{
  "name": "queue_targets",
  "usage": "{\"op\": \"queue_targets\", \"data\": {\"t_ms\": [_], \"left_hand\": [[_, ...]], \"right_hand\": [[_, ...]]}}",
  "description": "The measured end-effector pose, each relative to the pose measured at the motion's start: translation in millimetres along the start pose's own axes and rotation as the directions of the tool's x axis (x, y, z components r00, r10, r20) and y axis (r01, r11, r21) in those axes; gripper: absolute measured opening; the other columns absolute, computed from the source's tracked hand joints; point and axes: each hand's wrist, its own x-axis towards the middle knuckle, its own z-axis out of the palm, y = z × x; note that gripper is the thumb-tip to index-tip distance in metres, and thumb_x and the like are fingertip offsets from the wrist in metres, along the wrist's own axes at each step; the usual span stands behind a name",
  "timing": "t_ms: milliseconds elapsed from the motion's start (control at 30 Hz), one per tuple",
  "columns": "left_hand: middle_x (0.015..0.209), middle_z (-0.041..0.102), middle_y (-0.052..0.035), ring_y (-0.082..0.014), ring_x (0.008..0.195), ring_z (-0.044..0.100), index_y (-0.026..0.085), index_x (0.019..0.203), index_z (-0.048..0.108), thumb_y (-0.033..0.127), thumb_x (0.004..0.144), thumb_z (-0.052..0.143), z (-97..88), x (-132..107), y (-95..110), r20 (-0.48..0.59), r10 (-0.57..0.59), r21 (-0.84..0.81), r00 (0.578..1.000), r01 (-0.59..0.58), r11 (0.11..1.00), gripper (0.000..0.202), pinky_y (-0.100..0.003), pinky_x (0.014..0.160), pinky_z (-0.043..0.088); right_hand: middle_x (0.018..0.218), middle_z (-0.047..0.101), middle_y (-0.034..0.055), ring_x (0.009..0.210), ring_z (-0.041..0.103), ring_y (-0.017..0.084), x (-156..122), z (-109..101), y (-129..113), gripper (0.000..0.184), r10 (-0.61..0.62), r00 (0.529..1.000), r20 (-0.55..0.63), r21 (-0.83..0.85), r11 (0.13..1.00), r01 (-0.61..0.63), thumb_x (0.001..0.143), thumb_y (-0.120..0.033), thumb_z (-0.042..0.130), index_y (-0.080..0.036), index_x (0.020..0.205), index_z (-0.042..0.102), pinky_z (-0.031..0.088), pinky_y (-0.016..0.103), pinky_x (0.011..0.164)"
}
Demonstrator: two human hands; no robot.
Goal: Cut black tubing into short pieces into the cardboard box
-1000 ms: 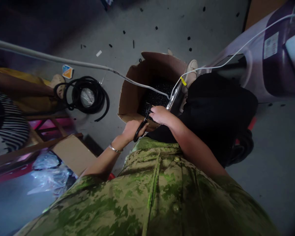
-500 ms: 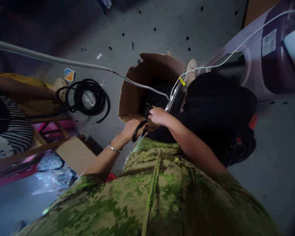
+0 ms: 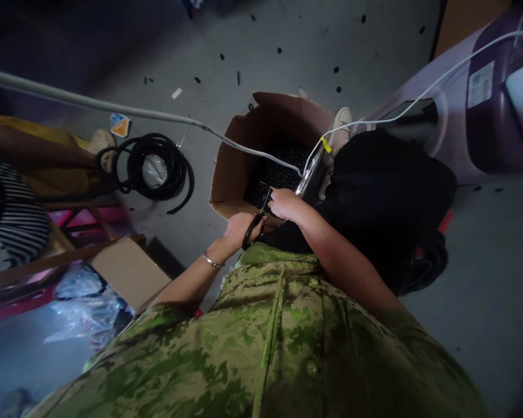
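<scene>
My left hand (image 3: 239, 227) is closed around the black handles of a pair of scissors (image 3: 255, 224), whose blades point up toward my right hand. My right hand (image 3: 284, 203) is closed in a pinch on something small and dark at the blades; I cannot make it out. Both hands hover over the near edge of an open cardboard box (image 3: 234, 168) that holds a heap of small black pieces (image 3: 283, 165). A clear tube with a yellow tag (image 3: 326, 145) runs down beside my right hand.
A coil of black hose (image 3: 157, 167) lies on the grey floor left of the box. Small black bits are scattered on the floor. A grey cable (image 3: 91, 104) and a white cable (image 3: 418, 96) cross overhead. Another person sits at the far left (image 3: 13, 215). A purple machine (image 3: 488, 98) stands right.
My left hand with the scissors has shifted slightly right and closer to my right hand. The view has swayed a little.
</scene>
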Motion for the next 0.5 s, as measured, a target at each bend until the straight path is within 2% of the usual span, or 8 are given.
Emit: {"op": "queue_targets", "data": {"t_ms": [100,233,333,500], "left_hand": [[0.091,0.077,-0.0178,-0.0315,0.093,0.073,0.016,0.093,0.077,0.051,0.099,0.036,-2.9,0.2,-8.2,-0.007,0.059,-0.056,0.998,-0.06,0.997,0.054,-0.032,0.073,0.05],[0.078,0.075,-0.0122,-0.0272,0.083,0.072,0.018,0.085,0.076,0.053,0.098,0.036,-8.6,0.5,-18.1,-0.002,0.132,-0.148,0.991,-0.131,0.98,0.054,-0.029,0.069,0.047],[0.076,0.075,-0.0129,-0.0264,0.081,0.072,0.018,0.081,0.075,0.052,0.098,0.037,-9.1,0.3,-17.1,-0.011,0.105,-0.144,0.994,-0.105,0.984,0.054,-0.028,0.067,0.046],[0.087,0.076,-0.0191,-0.0294,0.089,0.073,0.014,0.085,0.076,0.045,0.1,0.036,-3.8,2.9,-4.2,-0.033,-0.015,-0.151,0.999,0.009,0.989,0.053,-0.03,0.07,0.046]], "right_hand": [[0.121,0.071,0.0236,0.112,0.069,0.029,-0.7,-0.5,-0.6,0.033,-0.027,1.0,0.009,-0.003,1.0,0.027,0.097,-0.022,0.051,-0.006,0.115,0.074,0.05,0.029,0.083],[0.12,0.072,0.0204,0.11,0.069,0.026,-1.2,-0.7,-0.2,0.033,-0.117,0.993,0.029,0.01,0.993,0.117,0.098,-0.025,0.051,-0.01,0.117,0.074,0.049,0.027,0.081],[0.117,0.073,0.0191,0.107,0.069,0.025,-1.3,-1.4,0.8,0.031,-0.125,0.992,0.01,0.019,0.992,0.125,0.098,-0.026,0.052,-0.012,0.113,0.075,0.049,0.026,0.08],[0.115,0.074,0.0194,0.106,0.07,0.025,-3.7,-3.0,-0.3,0.031,-0.078,0.997,0.019,0.024,0.997,0.077,0.096,-0.022,0.053,-0.01,0.113,0.076,0.051,0.026,0.083]]}}
